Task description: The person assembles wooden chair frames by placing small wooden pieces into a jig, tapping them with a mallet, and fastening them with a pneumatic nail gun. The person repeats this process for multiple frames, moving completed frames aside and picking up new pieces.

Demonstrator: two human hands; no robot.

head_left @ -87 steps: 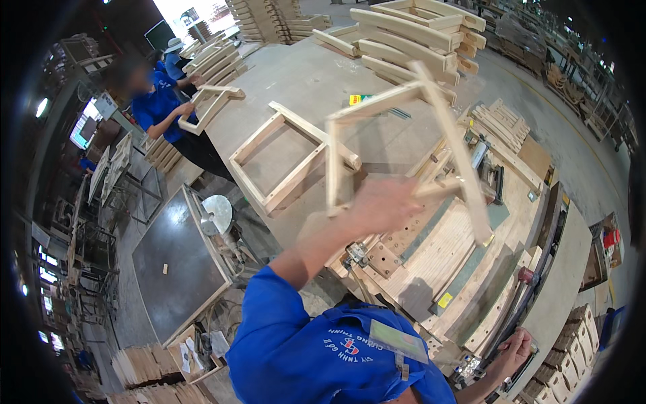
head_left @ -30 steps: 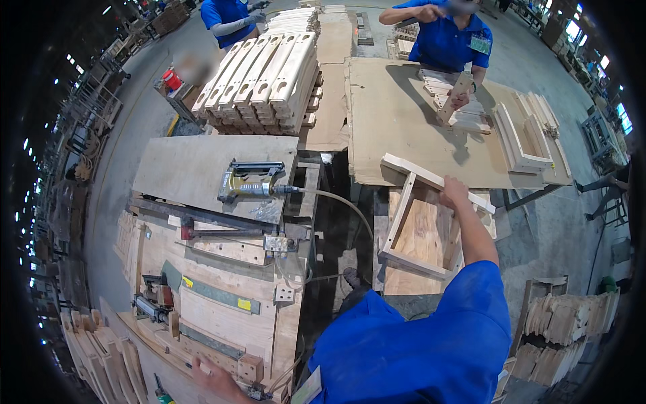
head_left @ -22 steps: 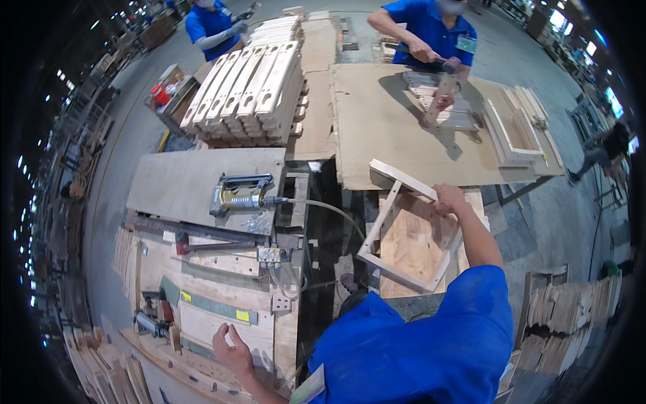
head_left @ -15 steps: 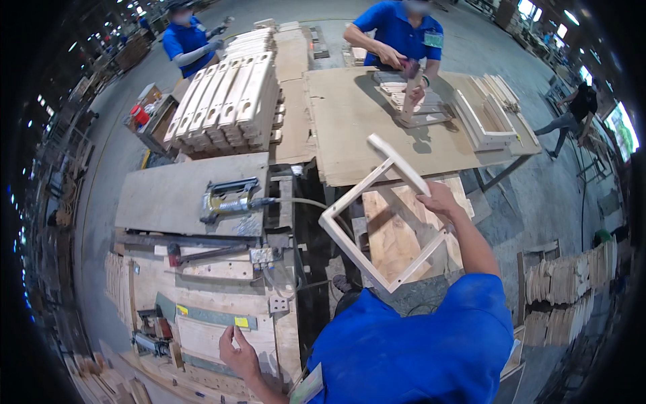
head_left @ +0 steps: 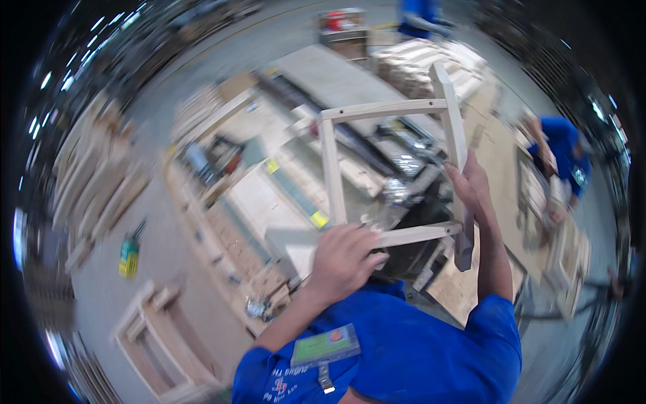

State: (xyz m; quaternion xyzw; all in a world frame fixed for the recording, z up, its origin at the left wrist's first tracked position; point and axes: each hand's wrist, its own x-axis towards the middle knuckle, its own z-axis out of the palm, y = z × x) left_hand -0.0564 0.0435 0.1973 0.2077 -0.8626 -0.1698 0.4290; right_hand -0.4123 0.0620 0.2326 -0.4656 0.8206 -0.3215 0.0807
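Note:
A pale wooden frame (head_left: 385, 108) of four bars, one of them longer than the rest, is held up in front of my body. My right hand (head_left: 472, 185) grips the long bar at its right side. At the frame's lower left corner, my left hand (head_left: 343, 261) has its fingers bent over the wood and hides that corner. Behind the frame lies a wooden work board with a green strip (head_left: 296, 193) bearing yellow tags. A nail gun (head_left: 410, 145), partly seen through the frame and blurred, rests beyond.
Stacked wooden parts (head_left: 431, 60) stand at the back. To the right, a co-worker in blue (head_left: 565, 151) bends over a cardboard-covered table (head_left: 494, 161). Wooden frames (head_left: 161, 343) sit on the floor at lower left, near a green-and-yellow tool (head_left: 128, 259). Curved wooden pieces (head_left: 101, 175) are piled at far left.
My view has swung left toward the work board. The frame has come along in my right hand, and my left hand has moved from beside the green strip onto the frame's corner.

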